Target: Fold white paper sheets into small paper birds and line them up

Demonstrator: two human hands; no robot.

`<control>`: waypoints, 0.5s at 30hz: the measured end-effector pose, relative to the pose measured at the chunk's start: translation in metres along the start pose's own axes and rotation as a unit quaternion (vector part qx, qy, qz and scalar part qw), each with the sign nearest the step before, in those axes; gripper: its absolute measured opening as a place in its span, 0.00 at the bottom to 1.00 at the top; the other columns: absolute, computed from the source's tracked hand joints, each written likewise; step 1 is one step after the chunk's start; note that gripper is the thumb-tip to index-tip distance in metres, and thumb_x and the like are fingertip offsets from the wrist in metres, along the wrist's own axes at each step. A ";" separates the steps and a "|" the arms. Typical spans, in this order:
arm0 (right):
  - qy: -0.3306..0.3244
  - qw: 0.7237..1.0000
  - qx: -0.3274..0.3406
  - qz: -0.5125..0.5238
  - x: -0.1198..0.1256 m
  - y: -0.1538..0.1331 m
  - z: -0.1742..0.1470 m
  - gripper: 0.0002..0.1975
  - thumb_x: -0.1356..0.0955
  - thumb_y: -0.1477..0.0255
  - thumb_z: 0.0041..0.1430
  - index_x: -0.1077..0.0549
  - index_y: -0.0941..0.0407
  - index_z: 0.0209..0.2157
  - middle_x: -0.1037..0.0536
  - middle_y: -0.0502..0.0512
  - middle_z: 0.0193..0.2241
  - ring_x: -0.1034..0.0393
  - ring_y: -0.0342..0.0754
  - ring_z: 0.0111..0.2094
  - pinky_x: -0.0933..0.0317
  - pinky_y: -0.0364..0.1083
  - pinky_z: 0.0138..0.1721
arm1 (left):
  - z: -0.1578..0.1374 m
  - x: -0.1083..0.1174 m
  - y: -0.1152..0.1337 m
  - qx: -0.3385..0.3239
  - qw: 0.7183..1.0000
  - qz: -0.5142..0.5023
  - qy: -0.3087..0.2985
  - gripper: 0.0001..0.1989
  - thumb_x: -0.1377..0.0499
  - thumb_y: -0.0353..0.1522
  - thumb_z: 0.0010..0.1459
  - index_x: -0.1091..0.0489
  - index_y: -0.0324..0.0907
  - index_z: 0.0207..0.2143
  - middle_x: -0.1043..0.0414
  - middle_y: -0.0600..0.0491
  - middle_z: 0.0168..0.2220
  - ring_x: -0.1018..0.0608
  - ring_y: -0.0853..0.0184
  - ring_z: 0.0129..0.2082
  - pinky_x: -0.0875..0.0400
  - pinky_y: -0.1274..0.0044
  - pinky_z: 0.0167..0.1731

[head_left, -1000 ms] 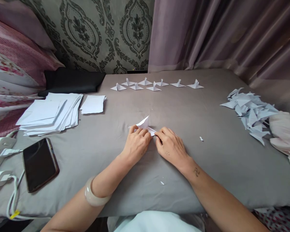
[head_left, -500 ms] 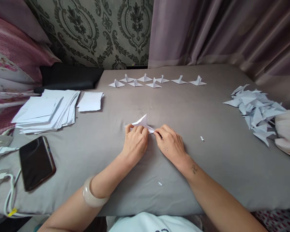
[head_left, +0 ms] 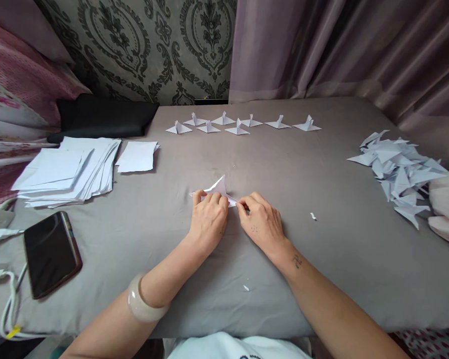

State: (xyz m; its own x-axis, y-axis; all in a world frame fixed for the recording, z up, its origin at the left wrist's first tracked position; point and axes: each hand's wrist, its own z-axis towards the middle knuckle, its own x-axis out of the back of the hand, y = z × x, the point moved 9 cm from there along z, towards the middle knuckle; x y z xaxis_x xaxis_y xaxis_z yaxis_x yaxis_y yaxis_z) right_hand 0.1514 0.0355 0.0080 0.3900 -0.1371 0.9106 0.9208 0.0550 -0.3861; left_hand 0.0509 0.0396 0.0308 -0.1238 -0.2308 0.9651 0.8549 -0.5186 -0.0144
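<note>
A partly folded white origami paper [head_left: 218, 186] lies on the grey cloth in front of me, one pointed flap standing up. My left hand [head_left: 208, 215] has its fingers curled over the paper's near side and hides much of it. With thumb and forefinger, my right hand [head_left: 261, 218] pinches the paper's right tip. Beyond my hands, several folded paper cranes [head_left: 237, 128] stand in two loose rows with their wings spread.
On the left are a stack of paper sheets [head_left: 67, 172], a smaller stack of paper squares [head_left: 137, 156], a phone [head_left: 52, 254] and white cables [head_left: 12, 304]. A heap of folded paper pieces [head_left: 400, 169] lies at right. Small paper scraps [head_left: 313, 216] dot the cloth.
The view has shifted slightly. Both hands keep nearly the same hold on the paper, with no clear change in its fold.
</note>
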 end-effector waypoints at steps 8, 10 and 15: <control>-0.021 1.000 -0.003 0.012 -0.002 0.002 0.004 0.07 0.37 0.70 0.62 0.29 0.55 0.33 0.26 0.53 0.34 0.32 0.45 0.31 0.48 0.44 0.30 | 0.005 -0.001 0.003 -0.031 0.999 0.004 -0.021 0.09 0.50 0.22 0.58 0.32 0.38 0.29 0.29 0.50 0.27 0.27 0.63 0.29 0.42 0.67 0.44; -0.032 0.998 -0.013 0.048 -0.002 0.010 0.005 0.06 0.36 0.71 0.61 0.30 0.55 0.32 0.27 0.53 0.33 0.33 0.44 0.30 0.46 0.44 0.31 | 0.006 -0.001 0.003 -0.043 0.999 0.001 -0.018 0.10 0.51 0.22 0.59 0.32 0.38 0.28 0.30 0.51 0.27 0.27 0.63 0.29 0.43 0.67 0.45; -0.019 0.989 -0.027 0.142 0.006 0.027 0.008 0.04 0.35 0.76 0.57 0.28 0.55 0.32 0.27 0.51 0.31 0.32 0.44 0.30 0.41 0.43 0.35 | 0.006 -0.001 0.003 -0.059 0.998 0.005 -0.013 0.12 0.51 0.22 0.59 0.33 0.39 0.26 0.30 0.52 0.25 0.28 0.65 0.28 0.43 0.67 0.45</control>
State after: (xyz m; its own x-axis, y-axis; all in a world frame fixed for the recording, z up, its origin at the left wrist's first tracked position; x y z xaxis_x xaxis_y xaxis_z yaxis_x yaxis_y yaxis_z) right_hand 0.1782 0.0441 0.0039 0.6340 -0.0855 0.7686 0.7728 0.0331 -0.6338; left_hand 0.0566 0.0435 0.0314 -0.1007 -0.2167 0.9710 0.7901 -0.6106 -0.0543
